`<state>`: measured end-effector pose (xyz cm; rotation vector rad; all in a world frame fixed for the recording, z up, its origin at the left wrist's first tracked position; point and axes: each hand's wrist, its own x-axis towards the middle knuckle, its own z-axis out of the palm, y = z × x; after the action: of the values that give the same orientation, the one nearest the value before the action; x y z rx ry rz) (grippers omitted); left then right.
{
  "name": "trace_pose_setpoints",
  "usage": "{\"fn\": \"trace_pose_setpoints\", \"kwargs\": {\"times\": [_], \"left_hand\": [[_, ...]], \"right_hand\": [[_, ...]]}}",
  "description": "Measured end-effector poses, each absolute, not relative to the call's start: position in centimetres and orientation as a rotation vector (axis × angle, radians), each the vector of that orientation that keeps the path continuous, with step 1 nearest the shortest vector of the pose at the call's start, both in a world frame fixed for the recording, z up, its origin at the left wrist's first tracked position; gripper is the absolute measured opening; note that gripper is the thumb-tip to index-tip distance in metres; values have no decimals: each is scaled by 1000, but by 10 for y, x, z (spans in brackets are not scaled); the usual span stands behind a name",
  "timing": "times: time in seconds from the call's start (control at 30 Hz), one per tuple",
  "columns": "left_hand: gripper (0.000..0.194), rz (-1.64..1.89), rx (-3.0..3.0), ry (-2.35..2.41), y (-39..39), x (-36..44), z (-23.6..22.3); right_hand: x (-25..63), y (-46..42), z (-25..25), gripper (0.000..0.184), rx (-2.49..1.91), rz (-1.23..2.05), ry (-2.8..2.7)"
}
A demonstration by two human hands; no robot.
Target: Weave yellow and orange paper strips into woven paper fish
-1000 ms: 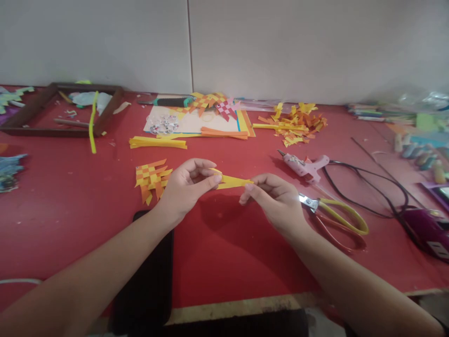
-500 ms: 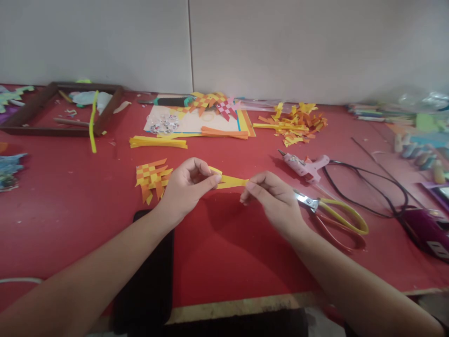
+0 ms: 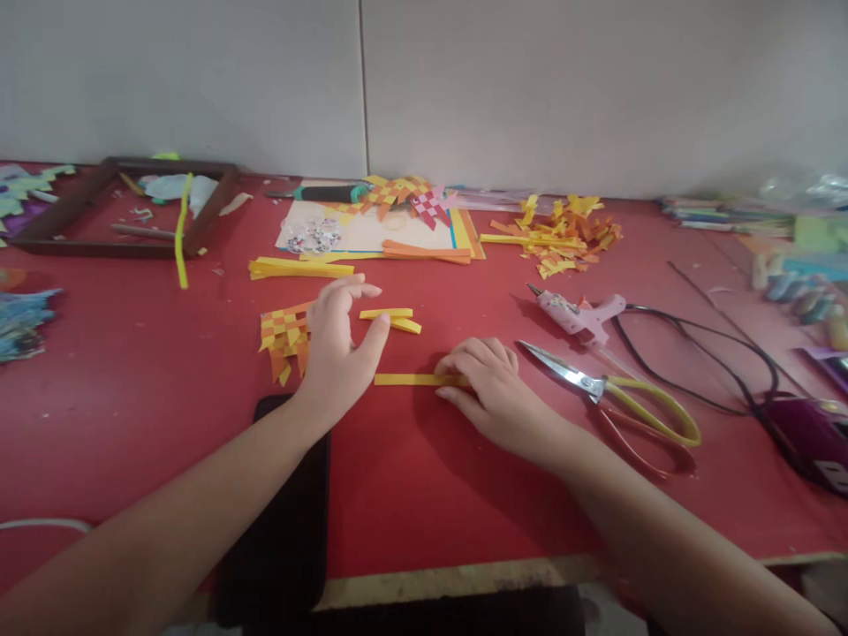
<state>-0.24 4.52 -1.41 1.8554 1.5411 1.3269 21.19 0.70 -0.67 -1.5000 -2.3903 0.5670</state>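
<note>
Left hand [image 3: 341, 349]: fingers [image 3: 367, 290] spread wide, nothing gripped; short yellow strips [image 3: 397, 314] left just beside thumb, contact unclear. Long yellow strip [image 3: 405, 380] laid flat on red surface [image 3: 397, 495], right end covered by bent fingers of right hand [image 3: 487, 384]; whether pinched cannot be told. Brown frame [image 3: 99, 249] placed far left; white crumpled piece [image 3: 165, 187], brown stick [image 3: 142, 231], scraps [image 3: 141, 214] enclosed.

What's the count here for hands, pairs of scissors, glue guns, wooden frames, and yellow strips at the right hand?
Hands: 2 (left hand, right hand)
Scissors: 1 pair
Glue gun: 1
Wooden frame: 1
Yellow strip at the right hand: 1 visible
Total: 6
</note>
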Motion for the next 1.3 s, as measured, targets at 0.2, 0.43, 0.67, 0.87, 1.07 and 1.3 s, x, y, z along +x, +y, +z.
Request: {"fn": "trace_pose_setpoints", "kwargs": {"times": [0.2, 0.43, 0.67, 0.87, 1.07, 1.3], "left_hand": [[10, 1161, 2247, 1192, 35, 2, -6], [32, 718, 2569, 1085, 31, 2, -12], [22, 558, 2590, 1142, 31, 1, -8], [15, 588, 2457, 1164, 35, 1, -9], [12, 746, 2122, 1219, 35, 1, -10], [35, 961, 1647, 1174, 32, 4, -8]], "right_hand": [[208, 5, -5, 15, -1457, 643, -2374], [210, 7, -8, 6, -1597, 598, -2325], [210, 11, -8, 12, -1474, 621, -2338], [213, 12, -13, 11, -1391, 594, -2177], [213, 11, -11, 8, -1414, 645, -2023], [210, 6, -2, 17, -1056, 824, -2149]]}}
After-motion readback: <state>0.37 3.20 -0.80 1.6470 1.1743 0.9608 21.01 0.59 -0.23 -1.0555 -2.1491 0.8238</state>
